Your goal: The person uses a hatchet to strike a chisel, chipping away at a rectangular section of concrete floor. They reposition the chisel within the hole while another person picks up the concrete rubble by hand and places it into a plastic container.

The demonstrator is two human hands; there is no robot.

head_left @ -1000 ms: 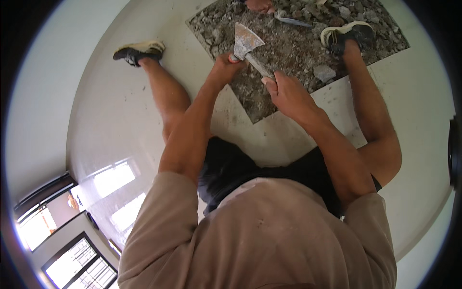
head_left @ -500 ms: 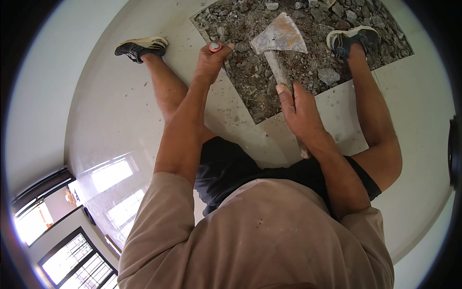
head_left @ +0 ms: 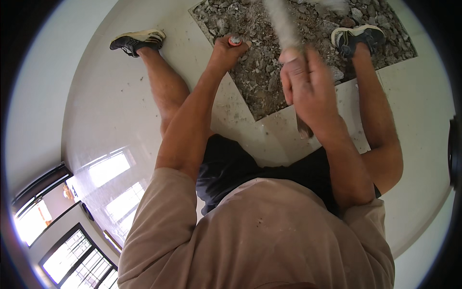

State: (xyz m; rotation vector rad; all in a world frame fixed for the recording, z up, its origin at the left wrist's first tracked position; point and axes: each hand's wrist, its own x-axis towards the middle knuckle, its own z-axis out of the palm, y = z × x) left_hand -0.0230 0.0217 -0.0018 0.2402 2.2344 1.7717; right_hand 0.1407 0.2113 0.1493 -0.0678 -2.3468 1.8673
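Observation:
My left hand (head_left: 225, 54) is closed around a chisel (head_left: 235, 41), seen nearly end-on, with a round metal top and a red grip. Its lower end is hidden under the hand, at the left border of a patch of broken rubble (head_left: 262, 79). My right hand (head_left: 312, 89) grips the wooden handle of a hatchet (head_left: 281, 24) raised over the rubble. Motion blurs the upper handle, and the pale blur of the head lies at the top edge of the picture. The handle's butt sticks out below my fist.
Glossy pale floor tiles (head_left: 120, 106) surround the straight-edged rubble patch. My legs are spread, with the left shoe (head_left: 138, 41) on the tiles and the right shoe (head_left: 357, 39) at the rubble. A barred window (head_left: 79, 255) is at the lower left.
The hatchet has swung up, its head moving from over the rubble to the top edge. My right hand has lifted; my left hand and the chisel have shifted slightly right and farther away.

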